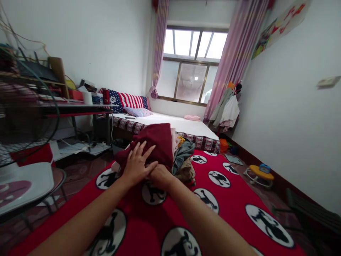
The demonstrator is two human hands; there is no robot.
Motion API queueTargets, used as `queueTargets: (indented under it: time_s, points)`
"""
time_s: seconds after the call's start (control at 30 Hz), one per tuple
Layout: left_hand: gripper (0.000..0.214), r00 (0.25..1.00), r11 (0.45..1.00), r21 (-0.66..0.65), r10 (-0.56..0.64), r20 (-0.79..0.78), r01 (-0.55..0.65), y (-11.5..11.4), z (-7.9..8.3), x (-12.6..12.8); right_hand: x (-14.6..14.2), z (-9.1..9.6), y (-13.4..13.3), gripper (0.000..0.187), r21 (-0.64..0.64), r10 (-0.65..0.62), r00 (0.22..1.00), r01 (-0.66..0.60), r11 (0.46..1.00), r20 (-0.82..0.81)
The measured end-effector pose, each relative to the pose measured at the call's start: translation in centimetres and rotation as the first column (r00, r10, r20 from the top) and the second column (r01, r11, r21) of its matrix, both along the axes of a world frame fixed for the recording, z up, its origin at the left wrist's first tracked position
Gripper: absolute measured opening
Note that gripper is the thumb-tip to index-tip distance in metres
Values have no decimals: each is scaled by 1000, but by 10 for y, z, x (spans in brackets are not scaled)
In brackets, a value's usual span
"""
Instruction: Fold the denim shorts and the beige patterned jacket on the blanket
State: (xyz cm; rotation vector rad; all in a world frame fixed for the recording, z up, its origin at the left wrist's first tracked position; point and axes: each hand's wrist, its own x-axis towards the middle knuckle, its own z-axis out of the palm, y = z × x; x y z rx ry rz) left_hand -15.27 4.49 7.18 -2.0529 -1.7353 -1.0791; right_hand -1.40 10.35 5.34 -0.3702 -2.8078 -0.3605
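My left hand (137,165) lies on a dark maroon garment (160,138), its fingers spread across the cloth. Against its thumb is my right hand (160,176), closed at the garment's near edge; its fingertips are tucked out of sight. The maroon cloth looks folded and rests on a pile of clothes. Out of the pile's right side show blue-grey denim (183,154), a brown patterned cloth (186,172), and bits of pale pink and yellow fabric. All of it sits on a red blanket (183,206) printed with white circles and dark figures.
Beyond the pile stands a bed (170,122) with a white sheet and pillows. A cluttered desk (80,106), a fan (23,121) and a white chair (29,181) are at left. At right are a yellow stool (258,172) and a dark slatted seat (314,213).
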Motion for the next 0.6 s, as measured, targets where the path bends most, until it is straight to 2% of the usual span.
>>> queueTargets:
  time_s: [0.07,0.13,0.17,0.23,0.33,0.4,0.47,0.53,0.6]
  points:
    - [61,999,992,-125,31,-17,-33,17,-11,-5,2,-21,-18,28,-59,-29,997,24,998,-73]
    - [65,999,988,-146,45,-24,-48,25,-25,-3,7,-42,-39,21,-167,-49,956,0,986,-289]
    - [68,998,991,-121,62,-21,-64,26,-31,-1,12,-51,-50,25,-225,-79,902,-20,974,-424]
    - [72,996,994,-62,90,-5,-90,22,-41,5,25,-64,-66,35,-306,-224,701,9,952,-677]
    - [86,995,995,12,103,16,-104,11,-54,12,51,-67,-70,34,-397,-453,270,238,887,-850]
    - [96,992,991,56,118,34,-120,5,-63,16,70,-62,-57,34,-478,-532,66,356,803,-844]
    - [103,990,987,97,125,58,-130,0,-71,18,89,-53,-35,45,-585,-609,-69,382,716,-790]
    - [101,990,984,133,108,86,-119,-1,-76,18,107,-43,-10,54,-729,-710,-194,305,612,-677]
    - [85,990,982,171,59,131,-81,-1,-78,15,124,-32,13,55,-878,-838,-266,112,465,-477]
